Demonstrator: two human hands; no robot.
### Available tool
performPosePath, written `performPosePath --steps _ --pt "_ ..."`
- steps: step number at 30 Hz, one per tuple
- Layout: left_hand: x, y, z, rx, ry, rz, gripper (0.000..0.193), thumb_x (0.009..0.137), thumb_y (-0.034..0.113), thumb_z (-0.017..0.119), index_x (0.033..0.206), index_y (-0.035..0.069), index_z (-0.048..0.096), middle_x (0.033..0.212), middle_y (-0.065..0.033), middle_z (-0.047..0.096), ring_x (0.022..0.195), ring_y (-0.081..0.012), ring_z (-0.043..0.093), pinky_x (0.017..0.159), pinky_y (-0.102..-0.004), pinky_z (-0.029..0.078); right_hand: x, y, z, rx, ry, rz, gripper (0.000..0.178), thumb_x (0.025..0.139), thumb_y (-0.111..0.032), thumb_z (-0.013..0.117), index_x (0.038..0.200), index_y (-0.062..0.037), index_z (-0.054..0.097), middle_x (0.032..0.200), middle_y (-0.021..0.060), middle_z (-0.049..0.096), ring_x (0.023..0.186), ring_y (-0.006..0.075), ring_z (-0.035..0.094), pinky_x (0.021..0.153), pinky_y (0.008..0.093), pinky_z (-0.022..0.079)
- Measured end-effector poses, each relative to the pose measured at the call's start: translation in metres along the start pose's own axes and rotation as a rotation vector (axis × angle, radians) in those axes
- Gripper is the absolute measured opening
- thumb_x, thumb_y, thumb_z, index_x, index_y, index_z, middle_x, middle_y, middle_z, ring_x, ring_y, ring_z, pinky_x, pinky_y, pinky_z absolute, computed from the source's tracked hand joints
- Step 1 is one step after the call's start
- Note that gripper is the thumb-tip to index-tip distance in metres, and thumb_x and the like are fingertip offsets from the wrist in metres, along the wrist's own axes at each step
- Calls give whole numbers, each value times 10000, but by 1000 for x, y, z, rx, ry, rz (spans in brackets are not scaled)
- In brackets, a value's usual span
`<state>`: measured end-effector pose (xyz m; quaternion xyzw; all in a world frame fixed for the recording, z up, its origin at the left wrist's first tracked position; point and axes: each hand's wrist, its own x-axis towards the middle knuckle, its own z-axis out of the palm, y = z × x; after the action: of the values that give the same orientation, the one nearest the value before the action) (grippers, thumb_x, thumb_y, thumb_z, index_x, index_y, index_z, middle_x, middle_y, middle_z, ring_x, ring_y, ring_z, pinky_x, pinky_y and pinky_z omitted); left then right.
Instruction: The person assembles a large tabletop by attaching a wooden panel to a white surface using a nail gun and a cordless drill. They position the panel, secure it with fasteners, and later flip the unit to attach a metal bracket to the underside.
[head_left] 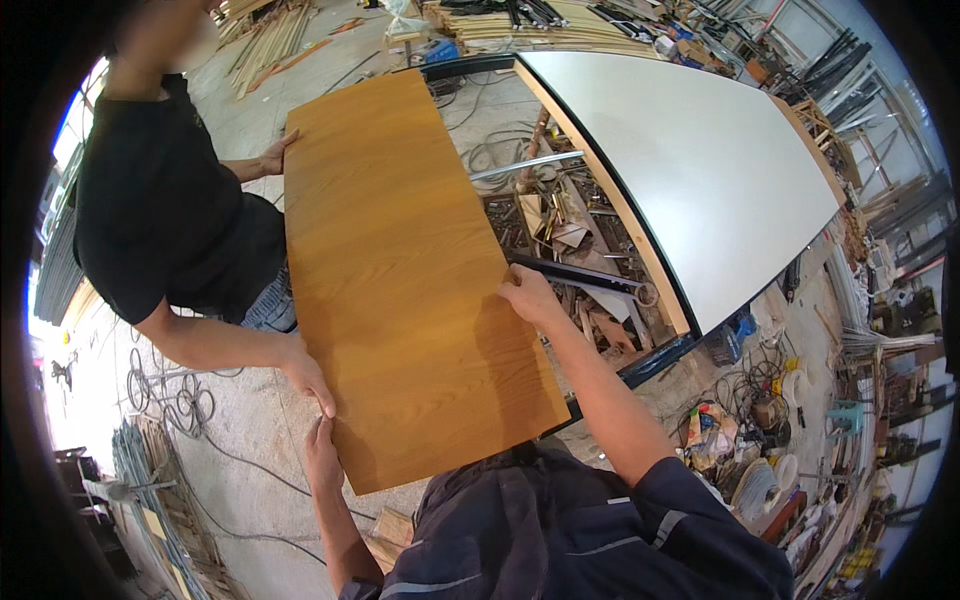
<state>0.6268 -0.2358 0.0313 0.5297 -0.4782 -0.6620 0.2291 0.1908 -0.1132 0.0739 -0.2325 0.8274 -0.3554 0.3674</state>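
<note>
A long brown wood-grain panel (pixel 410 290) spans the space in front of me. My left hand (pixel 322 455) grips its near left edge, close to the corner. On the opposite long edge, my right hand (pixel 530 297) is closed with the fingers at the rim, partly hidden. A co-worker in a black T-shirt (pixel 175 210) stands at the left and also holds the panel. One of that person's hands (pixel 308 375) is just beyond my left hand; the other hand (pixel 278 155) is farther up the same edge.
Right of the panel lies a dark frame with a wooden bar (pixel 605 205) and a white sheet (pixel 680 170). Wood scraps (pixel 570 225) show through its opening. Cables (pixel 190 405) cross the concrete floor at left. Tools and coils (pixel 760 485) clutter the lower right. Timber strips (pixel 270 50) lie behind.
</note>
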Motion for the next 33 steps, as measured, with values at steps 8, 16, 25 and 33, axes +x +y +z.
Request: performPosePath --steps 8,16,25,33 --pt "7 4 44 -330 11 -92 435 1059 244 454 1348 -51 589 1312 -121 620 1161 -200 611 980 -336 495 23 42 -18 -12 198 26 603 907 -157 675 1425 102 508 1406 257 588 1292 350 583 1050 413 470" --pt "15 -15 74 -321 -55 -67 478 1086 293 413 1418 -31 525 1390 -133 579 1238 -237 590 1032 -362 486 -44 69 -89 201 308 1 497 915 -261 667 1305 46 640 1051 175 747 978 238 715 849 381 558" --pt "5 -20 138 -420 -69 -190 517 1076 372 471 1412 -19 503 1370 -139 571 1210 -279 598 981 -414 517 -268 352 -125 1087 615 186 190 968 -168 623 1098 -31 641 948 87 697 804 191 674 717 342 541" --pt "-1 -15 204 -380 -156 -140 537 1081 415 483 1413 -6 503 1389 -124 552 1242 -282 578 999 -423 513 -146 418 13 1321 201 210 306 1016 -179 564 1278 -29 616 1124 109 725 912 249 710 802 397 575"
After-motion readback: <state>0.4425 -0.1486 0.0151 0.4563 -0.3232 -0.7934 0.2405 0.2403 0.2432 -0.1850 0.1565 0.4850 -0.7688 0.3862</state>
